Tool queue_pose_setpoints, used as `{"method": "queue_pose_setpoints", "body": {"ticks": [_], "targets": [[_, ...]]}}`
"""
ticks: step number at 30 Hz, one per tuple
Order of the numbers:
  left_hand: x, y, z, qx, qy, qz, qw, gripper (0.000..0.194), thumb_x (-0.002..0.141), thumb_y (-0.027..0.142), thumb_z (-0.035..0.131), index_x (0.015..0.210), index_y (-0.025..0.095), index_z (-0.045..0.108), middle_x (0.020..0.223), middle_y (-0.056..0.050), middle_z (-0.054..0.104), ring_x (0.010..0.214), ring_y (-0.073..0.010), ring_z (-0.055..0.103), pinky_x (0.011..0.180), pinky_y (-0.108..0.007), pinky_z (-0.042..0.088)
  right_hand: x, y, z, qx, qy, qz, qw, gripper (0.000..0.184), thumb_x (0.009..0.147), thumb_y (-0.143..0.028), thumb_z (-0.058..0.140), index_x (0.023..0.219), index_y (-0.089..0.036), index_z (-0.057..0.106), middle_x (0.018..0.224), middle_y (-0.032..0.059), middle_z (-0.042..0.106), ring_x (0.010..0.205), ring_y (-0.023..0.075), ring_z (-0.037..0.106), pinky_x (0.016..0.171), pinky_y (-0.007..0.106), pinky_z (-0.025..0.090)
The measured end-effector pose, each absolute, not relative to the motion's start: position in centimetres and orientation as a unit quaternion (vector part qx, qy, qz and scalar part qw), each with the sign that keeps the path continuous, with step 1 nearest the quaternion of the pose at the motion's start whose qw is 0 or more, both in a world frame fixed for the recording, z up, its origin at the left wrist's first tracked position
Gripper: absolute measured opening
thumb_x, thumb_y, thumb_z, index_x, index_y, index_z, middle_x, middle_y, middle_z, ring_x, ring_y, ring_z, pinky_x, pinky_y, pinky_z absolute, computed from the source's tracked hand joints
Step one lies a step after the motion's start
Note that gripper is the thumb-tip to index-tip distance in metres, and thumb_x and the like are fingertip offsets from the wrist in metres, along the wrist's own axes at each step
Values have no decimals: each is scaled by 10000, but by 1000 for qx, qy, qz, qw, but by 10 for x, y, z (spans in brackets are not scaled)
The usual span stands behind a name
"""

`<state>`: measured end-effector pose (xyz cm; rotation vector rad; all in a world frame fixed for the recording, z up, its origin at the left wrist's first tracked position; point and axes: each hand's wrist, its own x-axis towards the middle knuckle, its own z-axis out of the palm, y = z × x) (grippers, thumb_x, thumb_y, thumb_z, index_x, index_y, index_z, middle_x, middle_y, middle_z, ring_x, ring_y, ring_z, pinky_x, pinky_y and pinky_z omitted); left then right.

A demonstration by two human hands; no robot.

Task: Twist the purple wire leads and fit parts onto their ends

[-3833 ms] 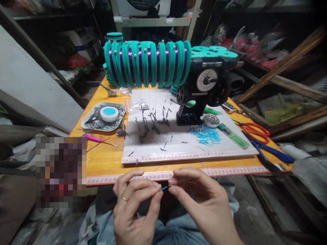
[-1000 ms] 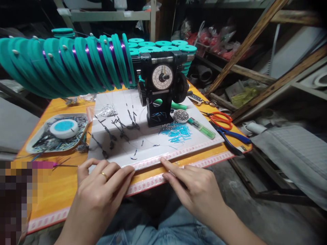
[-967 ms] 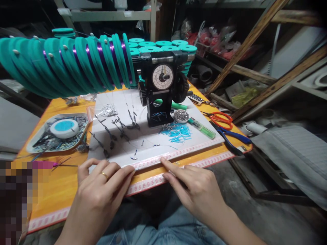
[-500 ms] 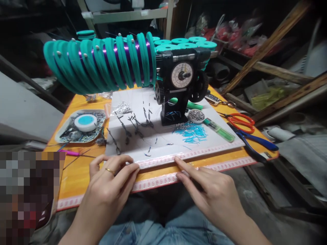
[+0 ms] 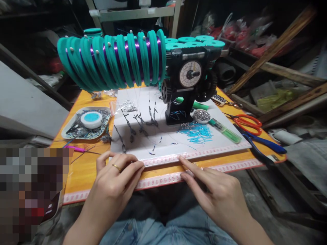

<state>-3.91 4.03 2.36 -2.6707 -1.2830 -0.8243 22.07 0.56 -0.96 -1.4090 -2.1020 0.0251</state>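
My left hand, with a ring on one finger, rests at the front edge of the white board. Its thumb and index fingertip are pressed together; whatever is between them is too small to make out. My right hand has its index finger stretched onto the printed measuring tape along that edge. Its thumb lies apart, by a second measuring tape on the table's front edge. Just beyond my fingers lie small metal swivels and thin line. Several dark rigs stand or lean behind them.
A black winding machine carries teal spools. Blue tube pieces, a dish of metal beads and a green case lie right. Orange scissors and blue-handled pliers are farther right; a parts tray is left.
The whole view has shifted, so everything sits slightly farther right in the picture. Both hands keep nearly the same pose and place at the board's edge.
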Motion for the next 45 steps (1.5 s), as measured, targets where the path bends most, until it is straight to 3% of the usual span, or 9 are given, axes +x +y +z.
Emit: {"method": "queue_pose_setpoints", "body": {"ticks": [28, 38, 41, 43, 45], "targets": [[-34, 37, 23, -854, -423, -302, 17, 130, 872, 74, 664, 957, 172, 664, 899, -56, 687, 805, -184, 642, 900, -439, 353, 221, 5, -11, -527, -790, -2, 315, 367, 974, -254, 578, 1318, -138, 627, 603, -9, 633, 507, 155, 572, 553, 289, 373], [-33, 37, 19, -845, -418, -331, 29, 157, 855, 55, 681, 952, 178, 669, 905, -45, 700, 796, -175, 650, 878, -436, 369, 219, 3, -10, -506, -787, 12, 351, 396, 961, -200, 591, 1351, -132, 582, 666, 22, 690, 533, 159, 608, 570, 286, 448], [-30, 29, 15, -819, -423, -386, 26, 192, 833, 40, 694, 954, 188, 676, 975, -59, 686, 904, -209, 660, 883, -450, 384, 208, -4, -1, -448, -787, 22, 423, 444, 930, -111, 603, 1371, -122, 545, 812, 61, 737, 677, 160, 677, 661, 270, 516], [-26, 21, 12, -794, -434, -425, 8, 210, 819, 30, 698, 946, 197, 683, 1030, -70, 647, 1015, -240, 636, 894, -455, 418, 195, -8, 5, -403, -797, 23, 449, 417, 912, -76, 603, 1326, -116, 575, 1062, 136, 739, 937, 177, 710, 782, 251, 547], [-22, 11, 8, -770, -442, -460, -21, 232, 811, 17, 693, 947, 205, 689, 1046, -66, 602, 1052, -237, 606, 894, -435, 462, 181, -9, 9, -373, -806, 40, 459, 388, 905, -45, 585, 1291, -87, 592, 1273, 198, 658, 1168, 198, 644, 901, 244, 543]]}}
